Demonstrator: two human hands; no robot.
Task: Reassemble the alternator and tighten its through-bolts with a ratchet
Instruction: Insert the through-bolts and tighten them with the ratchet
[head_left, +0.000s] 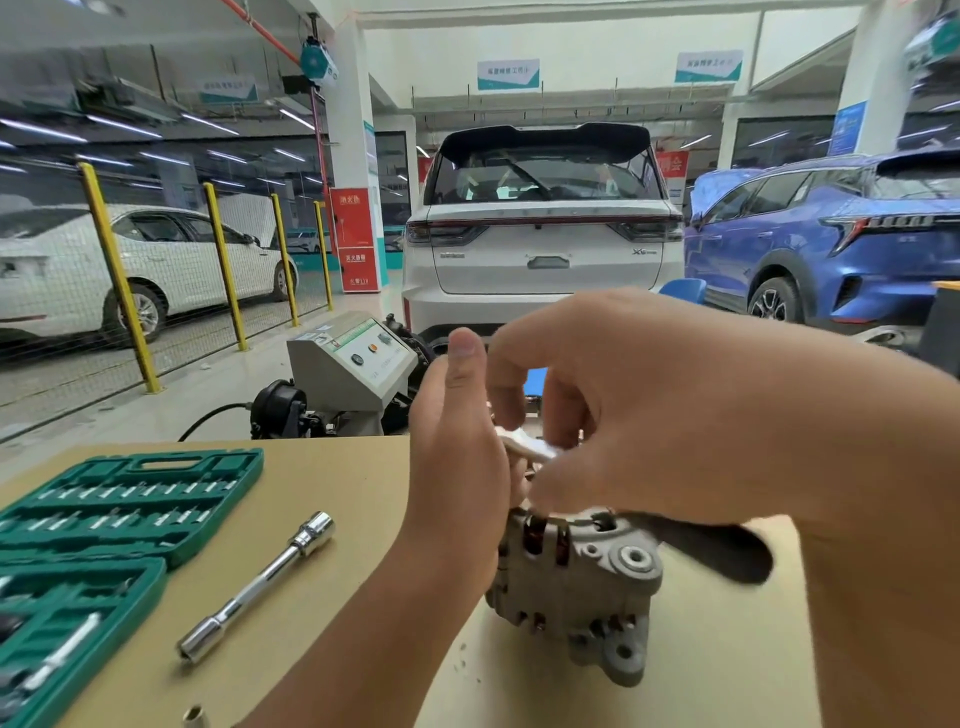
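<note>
My two hands meet above the alternator (576, 587), which sits on the tan workbench (363, 467) directly below the grip, its grey cast housing showing copper windings through the slots and its mounting ears turned toward me. My right hand (623, 410) has its fingers curled down around a small pale, shiny part (524, 447); the part is blurred, so I cannot tell what it is. My left hand (457, 452) stands edge-on just left of that part, thumb up, with its fingers behind the palm; I cannot tell whether they clasp the part or only steady it.

Well left of the grip and lower, a chrome extension bar with a socket on its end (260, 582) lies diagonally on the bench, apart from the alternator. Farther left, a green socket-set case (130, 499) lies open with rows of bits and sockets in it. A lone small socket (195, 717) stands at the near edge.

Beyond the grip, behind the bench, are a grey control-box unit (353, 364), a white SUV (540, 234) and a blue SUV (831, 234).
</note>
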